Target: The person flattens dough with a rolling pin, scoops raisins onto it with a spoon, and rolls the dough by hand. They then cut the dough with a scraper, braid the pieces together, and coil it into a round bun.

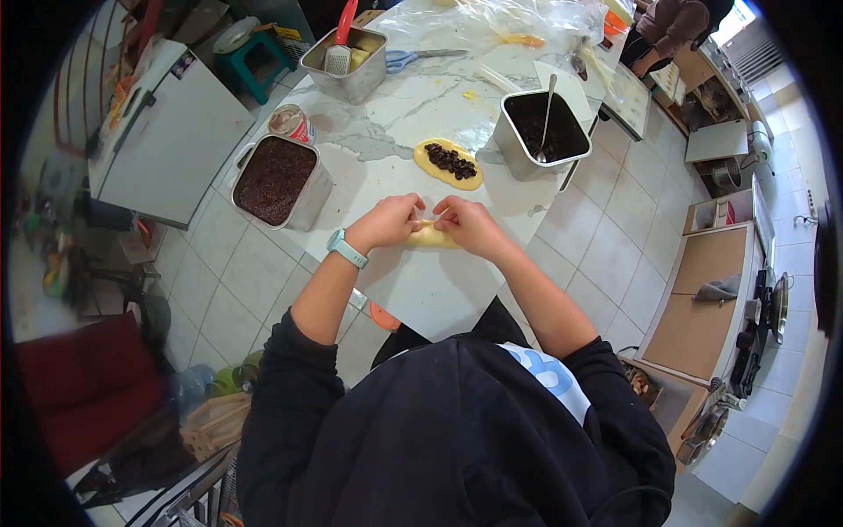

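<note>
On the marble-patterned table (404,290), both hands pinch the upper edge of a pale yellow piece of dough (430,236) that looks folded over. My left hand (387,221), with a light green watch above the wrist, grips its left part. Close beside it, my right hand (472,227) has its fingers closed on the right part. Whatever is inside the dough is hidden. Just beyond my hands lies a flat oval of dough (422,162) with dark pieces (451,161) along its middle.
A metal container of dark crumbly filling (277,180) stands left, near a small tin (291,123). To the right is a container (524,161) with a spoon. Farther back are a container with a grater (337,60), blue scissors (401,59) and plastic sheeting. A person (672,35) stands at the upper right.
</note>
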The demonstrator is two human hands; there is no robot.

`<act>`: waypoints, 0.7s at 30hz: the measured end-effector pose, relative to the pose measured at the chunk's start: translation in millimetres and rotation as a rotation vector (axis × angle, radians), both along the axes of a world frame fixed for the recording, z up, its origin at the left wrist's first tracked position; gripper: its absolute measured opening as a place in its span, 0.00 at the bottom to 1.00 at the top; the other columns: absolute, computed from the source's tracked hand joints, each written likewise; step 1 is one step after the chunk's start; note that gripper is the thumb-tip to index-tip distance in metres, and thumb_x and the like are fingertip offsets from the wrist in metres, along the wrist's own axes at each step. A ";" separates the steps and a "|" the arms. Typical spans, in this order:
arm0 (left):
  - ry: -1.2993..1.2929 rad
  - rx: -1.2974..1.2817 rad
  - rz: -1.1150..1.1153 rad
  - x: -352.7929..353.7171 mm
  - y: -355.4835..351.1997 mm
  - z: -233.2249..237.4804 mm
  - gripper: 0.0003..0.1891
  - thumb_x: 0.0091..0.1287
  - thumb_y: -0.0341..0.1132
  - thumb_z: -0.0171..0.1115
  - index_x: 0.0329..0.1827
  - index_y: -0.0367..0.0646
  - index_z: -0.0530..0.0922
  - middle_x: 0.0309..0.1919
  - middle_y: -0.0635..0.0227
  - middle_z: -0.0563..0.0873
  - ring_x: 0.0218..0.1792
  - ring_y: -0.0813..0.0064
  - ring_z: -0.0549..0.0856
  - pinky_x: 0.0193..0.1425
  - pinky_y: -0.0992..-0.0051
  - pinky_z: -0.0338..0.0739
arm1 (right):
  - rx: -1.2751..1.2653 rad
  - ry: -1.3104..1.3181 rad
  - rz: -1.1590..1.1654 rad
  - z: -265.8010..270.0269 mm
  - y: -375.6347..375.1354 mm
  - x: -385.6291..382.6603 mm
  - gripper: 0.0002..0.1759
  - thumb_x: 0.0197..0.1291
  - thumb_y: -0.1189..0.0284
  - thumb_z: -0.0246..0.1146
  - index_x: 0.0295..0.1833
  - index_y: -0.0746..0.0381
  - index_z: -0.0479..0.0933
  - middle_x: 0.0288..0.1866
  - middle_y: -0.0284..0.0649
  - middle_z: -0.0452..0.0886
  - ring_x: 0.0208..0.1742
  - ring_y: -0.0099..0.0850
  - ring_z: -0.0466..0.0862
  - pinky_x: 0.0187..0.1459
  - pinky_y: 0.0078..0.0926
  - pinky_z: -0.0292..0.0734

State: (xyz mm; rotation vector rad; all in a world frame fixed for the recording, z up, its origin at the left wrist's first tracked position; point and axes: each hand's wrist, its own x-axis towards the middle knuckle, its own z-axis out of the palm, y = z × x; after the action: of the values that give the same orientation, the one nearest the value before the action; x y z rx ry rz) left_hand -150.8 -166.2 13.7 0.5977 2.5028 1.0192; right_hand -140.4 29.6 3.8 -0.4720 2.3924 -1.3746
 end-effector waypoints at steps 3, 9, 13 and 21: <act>-0.039 -0.006 0.021 -2.3 -0.3 9.0 0.09 0.55 0.28 0.64 0.38 0.36 0.82 0.30 0.56 0.84 0.33 0.64 0.83 0.40 0.71 0.76 | -0.023 -0.154 -0.096 2.4 7.7 -6.4 0.11 0.53 0.75 0.65 0.42 0.67 0.78 0.33 0.44 0.84 0.35 0.31 0.84 0.39 0.27 0.77; -0.311 0.279 0.148 -6.5 -2.0 -7.1 0.09 0.57 0.33 0.66 0.37 0.37 0.84 0.31 0.60 0.84 0.32 0.70 0.82 0.39 0.74 0.75 | -0.069 -0.215 -0.127 -3.7 18.4 -2.9 0.18 0.53 0.75 0.66 0.50 0.67 0.77 0.36 0.44 0.85 0.38 0.26 0.84 0.38 0.24 0.77; 0.009 0.001 -0.011 -4.4 9.2 -5.8 0.11 0.60 0.36 0.66 0.41 0.38 0.83 0.29 0.69 0.83 0.31 0.81 0.78 0.38 0.78 0.73 | -0.121 -0.092 -0.110 -3.6 20.8 4.3 0.20 0.54 0.78 0.63 0.54 0.67 0.74 0.37 0.44 0.85 0.39 0.31 0.84 0.42 0.25 0.77; -0.227 0.208 0.110 2.7 -21.5 4.8 0.12 0.55 0.38 0.71 0.38 0.40 0.84 0.29 0.71 0.80 0.32 0.79 0.77 0.38 0.77 0.72 | 0.021 -0.141 -0.051 8.8 30.5 16.1 0.20 0.55 0.82 0.59 0.55 0.67 0.73 0.39 0.47 0.84 0.41 0.35 0.84 0.44 0.27 0.77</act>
State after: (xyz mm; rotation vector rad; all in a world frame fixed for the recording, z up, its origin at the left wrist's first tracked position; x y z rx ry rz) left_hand -148.1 -187.7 18.5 0.3803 2.2693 1.3207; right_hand -124.4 60.1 12.6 -0.3003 2.3172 -1.3550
